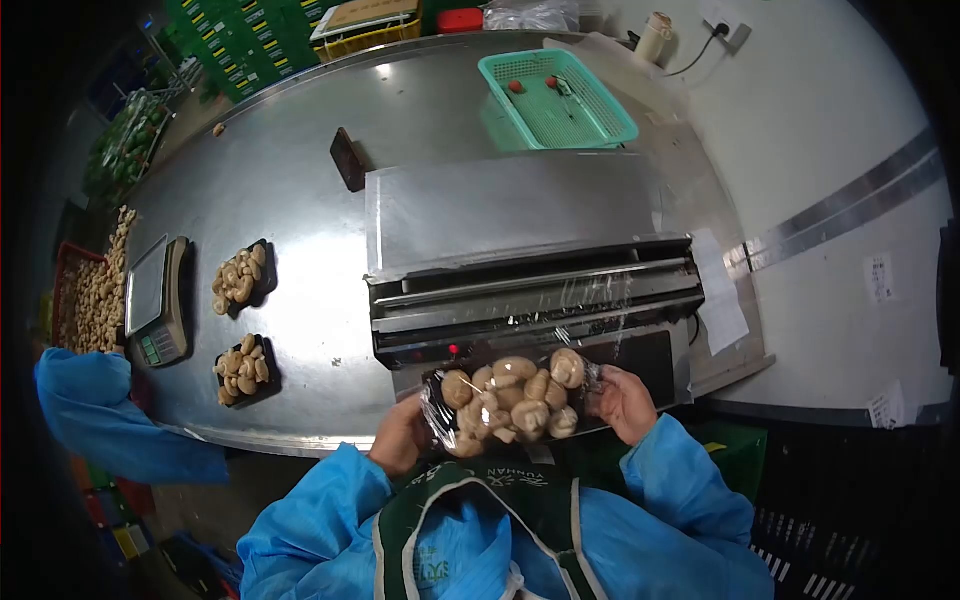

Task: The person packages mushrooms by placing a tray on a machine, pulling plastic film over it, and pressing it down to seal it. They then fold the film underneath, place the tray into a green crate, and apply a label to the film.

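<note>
In the head view, a tray of mushrooms (512,398) under clear plastic film is held level in front of my body, at the near edge of the film-wrapping machine (540,290). My left hand (402,437) closes on its left end, where the film is bunched. My right hand (624,404) grips the film at the right end. The hidden underside of the tray cannot be made out. A red light (454,349) glows on the machine's front, just behind the pack.
Two unwrapped trays of mushrooms (240,277) stand left of the machine. Beyond them are a scale (160,300), a red crate (72,275) of mushrooms and a co-worker's blue sleeve (85,400). A green basket (510,110) sits at the back; a dark block (348,160) stands nearby.
</note>
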`<state>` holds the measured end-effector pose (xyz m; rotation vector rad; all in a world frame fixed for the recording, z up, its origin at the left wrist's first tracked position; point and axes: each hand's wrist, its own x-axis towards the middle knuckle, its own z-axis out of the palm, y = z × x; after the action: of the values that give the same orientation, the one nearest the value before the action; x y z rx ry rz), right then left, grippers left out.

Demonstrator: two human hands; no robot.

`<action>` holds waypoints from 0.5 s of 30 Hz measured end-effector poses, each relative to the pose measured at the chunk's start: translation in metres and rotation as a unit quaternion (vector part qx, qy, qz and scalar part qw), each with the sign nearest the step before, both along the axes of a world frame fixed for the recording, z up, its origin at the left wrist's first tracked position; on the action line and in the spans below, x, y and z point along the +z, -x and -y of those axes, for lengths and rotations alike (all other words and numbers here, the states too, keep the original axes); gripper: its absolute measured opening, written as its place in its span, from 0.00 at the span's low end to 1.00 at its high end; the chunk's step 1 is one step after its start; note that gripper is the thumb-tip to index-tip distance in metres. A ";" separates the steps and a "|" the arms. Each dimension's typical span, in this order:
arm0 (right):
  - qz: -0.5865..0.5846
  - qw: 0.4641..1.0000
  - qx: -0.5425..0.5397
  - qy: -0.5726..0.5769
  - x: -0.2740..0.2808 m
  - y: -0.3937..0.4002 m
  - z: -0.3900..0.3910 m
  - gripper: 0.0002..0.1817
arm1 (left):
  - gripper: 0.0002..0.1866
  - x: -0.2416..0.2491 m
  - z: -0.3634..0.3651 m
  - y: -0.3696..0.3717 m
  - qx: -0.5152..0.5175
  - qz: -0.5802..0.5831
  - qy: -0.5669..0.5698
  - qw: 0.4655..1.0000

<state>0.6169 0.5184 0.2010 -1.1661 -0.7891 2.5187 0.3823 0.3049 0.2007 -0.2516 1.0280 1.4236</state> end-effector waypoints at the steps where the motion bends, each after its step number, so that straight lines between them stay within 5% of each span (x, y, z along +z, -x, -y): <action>1: 0.000 1.000 -0.004 -0.001 0.000 -0.001 0.004 0.14 | 0.18 -0.008 0.008 -0.001 0.048 -0.032 0.006 0.998; 3: -0.017 0.999 -0.042 -0.030 0.002 0.000 0.013 0.21 | 0.18 -0.003 0.015 -0.008 0.109 -0.064 0.033 0.991; 5: 0.064 0.989 -0.064 -0.121 -0.014 0.000 0.024 0.15 | 0.16 -0.005 0.019 -0.012 0.077 -0.153 0.058 0.984; 7: 0.177 0.835 0.007 -0.521 -0.010 0.007 0.030 0.14 | 0.15 -0.012 0.024 -0.018 0.042 -0.238 0.084 0.967; 9: 0.181 0.828 -0.063 -0.528 -0.012 0.014 0.035 0.12 | 0.10 -0.025 0.017 -0.023 0.014 -0.421 0.047 0.906; 11: 0.205 0.878 -0.109 -0.419 -0.015 0.017 0.038 0.13 | 0.08 -0.033 0.015 -0.022 0.029 -0.374 0.052 0.925; 13: 0.200 0.854 -0.160 -0.454 -0.021 0.020 0.047 0.14 | 0.09 -0.044 0.014 -0.017 0.067 -0.469 0.005 0.881; 15: 0.188 0.864 -0.228 -0.408 -0.018 0.014 0.061 0.14 | 0.09 -0.026 0.026 -0.009 0.062 -0.432 0.011 0.900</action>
<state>0.6026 0.4573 0.1834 -1.3013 -1.3026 1.3349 0.3911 0.2786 0.1750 0.3516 1.7674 1.6733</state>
